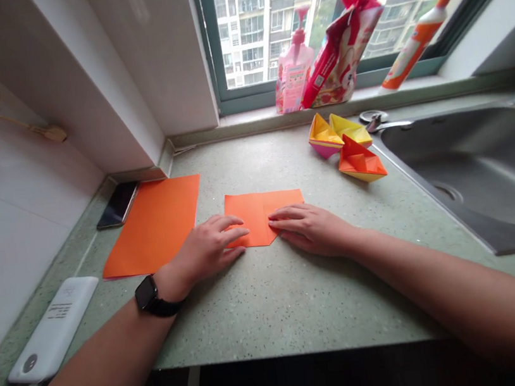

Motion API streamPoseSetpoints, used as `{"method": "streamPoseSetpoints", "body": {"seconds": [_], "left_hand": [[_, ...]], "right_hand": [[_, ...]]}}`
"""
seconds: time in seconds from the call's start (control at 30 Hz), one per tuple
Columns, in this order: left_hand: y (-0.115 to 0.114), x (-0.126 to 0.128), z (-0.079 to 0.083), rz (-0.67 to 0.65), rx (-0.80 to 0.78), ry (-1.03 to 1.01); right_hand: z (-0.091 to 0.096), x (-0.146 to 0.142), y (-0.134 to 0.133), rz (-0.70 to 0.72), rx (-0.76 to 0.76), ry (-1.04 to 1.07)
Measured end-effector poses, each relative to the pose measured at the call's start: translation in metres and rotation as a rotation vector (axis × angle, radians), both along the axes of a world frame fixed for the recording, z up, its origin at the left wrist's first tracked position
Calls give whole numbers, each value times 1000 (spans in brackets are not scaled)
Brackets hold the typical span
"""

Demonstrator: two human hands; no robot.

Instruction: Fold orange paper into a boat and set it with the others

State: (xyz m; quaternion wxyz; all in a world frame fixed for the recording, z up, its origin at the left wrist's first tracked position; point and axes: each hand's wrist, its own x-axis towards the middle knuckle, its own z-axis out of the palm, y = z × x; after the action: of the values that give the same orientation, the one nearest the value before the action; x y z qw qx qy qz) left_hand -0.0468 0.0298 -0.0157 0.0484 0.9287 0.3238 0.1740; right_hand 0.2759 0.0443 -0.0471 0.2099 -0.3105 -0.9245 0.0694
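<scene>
A partly folded orange paper (260, 212) lies flat on the speckled green counter (276, 292). My left hand (208, 248), a black watch on its wrist, rests on the paper's near left corner with fingers stretched flat. My right hand (308, 227) presses its flat fingers on the paper's near right part, where a folded flap shows. Both hands hold the paper down; neither grips anything. A stack of flat orange sheets (156, 223) lies just left of my left hand.
Three folded paper boats (346, 145), yellow, pink and orange, sit by the steel sink (490, 179). A dark phone (118, 204) and a white power bank (52, 334) lie at the left. A pink pump bottle (293, 73), a red pouch (342, 47) and an orange-capped bottle (417, 36) stand on the windowsill.
</scene>
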Motion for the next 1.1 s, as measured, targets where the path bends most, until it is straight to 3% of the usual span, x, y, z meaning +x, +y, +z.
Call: {"method": "streamPoseSetpoints", "body": {"seconds": [0.37,0.53,0.67,0.83,1.1], "left_hand": [[-11,13,0,-14,48,61],[-13,12,-3,128,21,-28],[-14,14,-3,222,-184,-315],[-7,12,-4,381,-640,-811],[-5,2,10,561,-966,-1170]], "right_hand": [[-2,5,-5,30,-56,28],[-2,6,-9,49,-54,13],[0,6,-9,59,-40,-3],[-1,6,-9,59,-38,-4],[0,6,-10,56,-31,-3]]}}
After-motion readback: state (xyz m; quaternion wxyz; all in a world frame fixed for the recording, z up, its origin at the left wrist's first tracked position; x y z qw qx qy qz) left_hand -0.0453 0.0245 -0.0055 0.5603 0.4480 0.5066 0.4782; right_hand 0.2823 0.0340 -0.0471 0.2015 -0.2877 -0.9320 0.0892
